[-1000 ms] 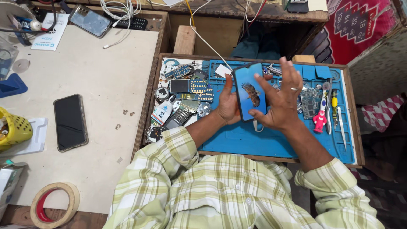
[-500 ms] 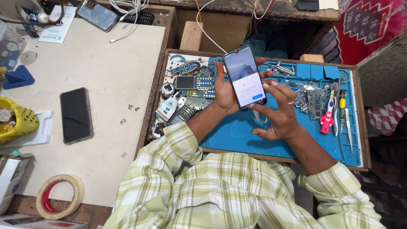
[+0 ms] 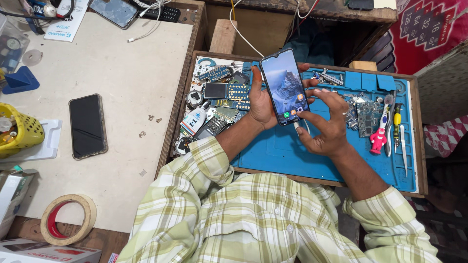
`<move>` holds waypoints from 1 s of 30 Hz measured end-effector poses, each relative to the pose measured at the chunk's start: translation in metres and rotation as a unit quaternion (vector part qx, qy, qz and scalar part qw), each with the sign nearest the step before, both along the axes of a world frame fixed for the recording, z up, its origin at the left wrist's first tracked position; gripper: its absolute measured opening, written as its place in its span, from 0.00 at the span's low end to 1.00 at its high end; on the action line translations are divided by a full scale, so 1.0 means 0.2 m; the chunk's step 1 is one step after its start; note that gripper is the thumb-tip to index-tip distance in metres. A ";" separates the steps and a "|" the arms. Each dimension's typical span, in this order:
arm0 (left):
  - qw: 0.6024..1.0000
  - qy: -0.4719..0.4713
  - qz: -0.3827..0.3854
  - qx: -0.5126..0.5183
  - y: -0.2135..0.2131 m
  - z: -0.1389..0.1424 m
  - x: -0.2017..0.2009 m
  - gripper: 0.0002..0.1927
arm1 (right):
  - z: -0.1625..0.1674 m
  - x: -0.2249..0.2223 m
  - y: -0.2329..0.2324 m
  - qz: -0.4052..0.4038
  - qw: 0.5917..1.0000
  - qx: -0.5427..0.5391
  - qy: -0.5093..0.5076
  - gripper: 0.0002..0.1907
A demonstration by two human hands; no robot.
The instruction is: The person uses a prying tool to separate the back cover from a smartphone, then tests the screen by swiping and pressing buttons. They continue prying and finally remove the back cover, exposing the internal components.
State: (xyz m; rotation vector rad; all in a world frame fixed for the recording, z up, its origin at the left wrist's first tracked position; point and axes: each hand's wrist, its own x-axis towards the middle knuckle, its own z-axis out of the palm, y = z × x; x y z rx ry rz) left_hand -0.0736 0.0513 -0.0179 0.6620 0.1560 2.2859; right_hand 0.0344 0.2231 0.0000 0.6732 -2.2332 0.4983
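Head view: left hand (image 3: pixel 261 104) grips a black smartphone with lit screen (image 3: pixel 285 86) above the blue rubber work mat (image 3: pixel 287 151), near the counter's far edge. Right hand (image 3: pixel 327 127), fingers (image 3: pixel 319 92) spread open, touches the phone's lower edge.

Blue mat (image 3: pixel 273 153) — circuit boards (image 3: pixel 366 116), tweezers (image 3: pixel 403 146); table (image 3: pixel 126 97) — black phone (image 3: pixel 87 125).

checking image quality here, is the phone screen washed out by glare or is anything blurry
Head view: the lit phone in the left hand reads clearly, no glare; light is soft and even, shadows faint; right hand slightly motion-soft; frame edges bend a little from the wide lens.
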 end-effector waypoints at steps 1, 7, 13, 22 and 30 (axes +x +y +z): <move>1.000 0.001 0.003 -0.001 0.00 0.00 0.00 0.62 | 0.00 0.00 0.00 0.005 1.000 0.004 0.002 0.16; 1.000 0.005 0.004 0.005 0.00 0.00 0.00 0.62 | -0.01 -0.01 0.00 0.003 1.000 0.000 -0.001 0.15; 1.000 0.003 0.003 0.005 0.00 0.00 0.00 0.63 | -0.03 -0.01 0.00 0.005 1.000 -0.004 -0.002 0.15; 1.000 0.012 0.000 0.007 0.00 0.01 0.01 0.62 | -0.03 -0.01 0.01 0.004 1.000 -0.002 -0.002 0.15; 1.000 0.005 0.007 0.006 -0.01 0.01 0.01 0.63 | -0.03 0.00 -0.02 -0.004 1.000 -0.012 -0.005 0.16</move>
